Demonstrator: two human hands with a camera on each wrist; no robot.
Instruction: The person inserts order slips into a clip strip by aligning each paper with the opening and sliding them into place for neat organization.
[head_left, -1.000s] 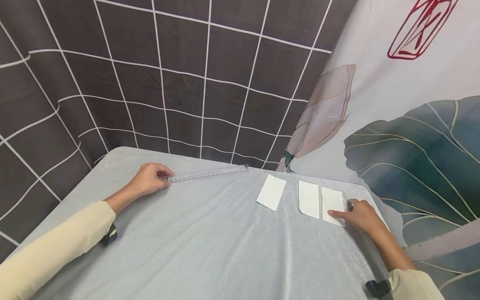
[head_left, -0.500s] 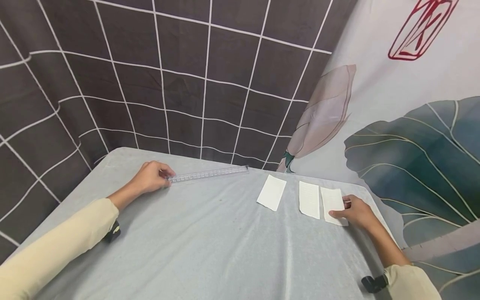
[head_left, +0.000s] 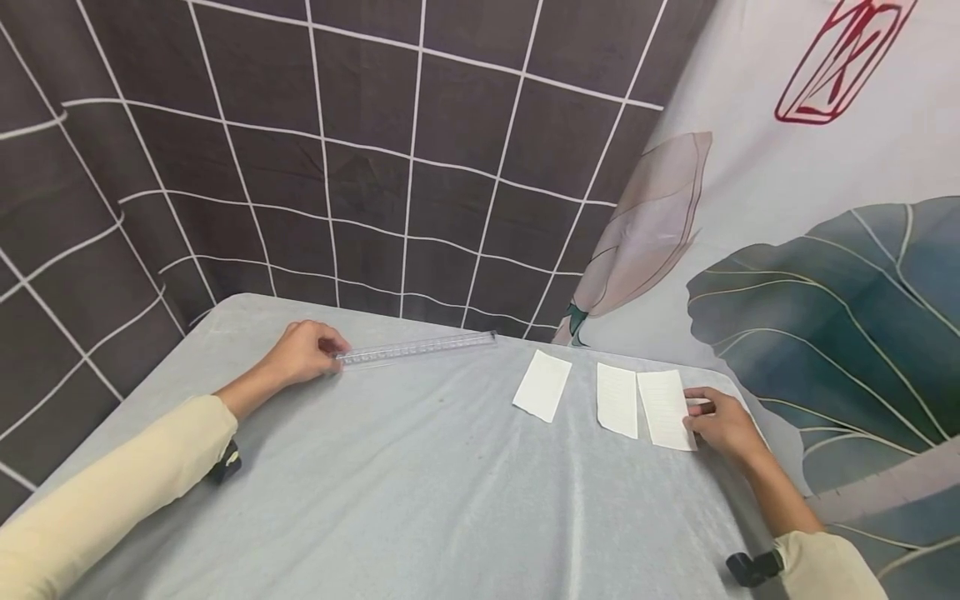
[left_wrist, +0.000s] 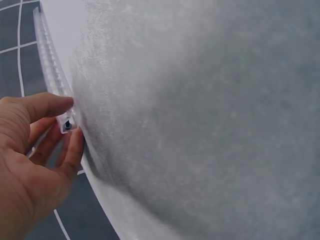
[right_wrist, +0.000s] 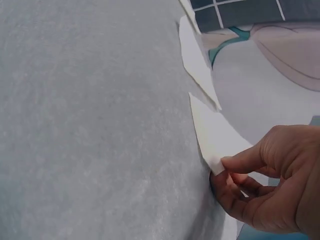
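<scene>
At the table's back left, my left hand (head_left: 303, 354) pinches the near end of a long, narrow, clear plastic bar (head_left: 420, 346). A row of rounded shapes runs along it. In the left wrist view, the bar (left_wrist: 50, 65) shows a squared end with a dark spot between thumb and fingers. On the right, my right hand (head_left: 723, 425) pinches the right edge of a white paper piece (head_left: 663, 408). The right wrist view shows the thumb on top of this paper (right_wrist: 212, 132) and fingers beneath its corner. A second paper piece (head_left: 617, 400) lies immediately left of it.
A third white paper piece (head_left: 543, 385) lies tilted, farther left. The table (head_left: 420, 492) has a wrinkled pale grey cloth. Behind it hang a dark cloth with white grid lines (head_left: 360, 183) and a printed leaf-and-flower cloth (head_left: 817, 308).
The rightmost paper has turned and its top has shifted left, toward the middle paper. My right thumb has slid from over the paper to its right edge. The left hand holds still.
</scene>
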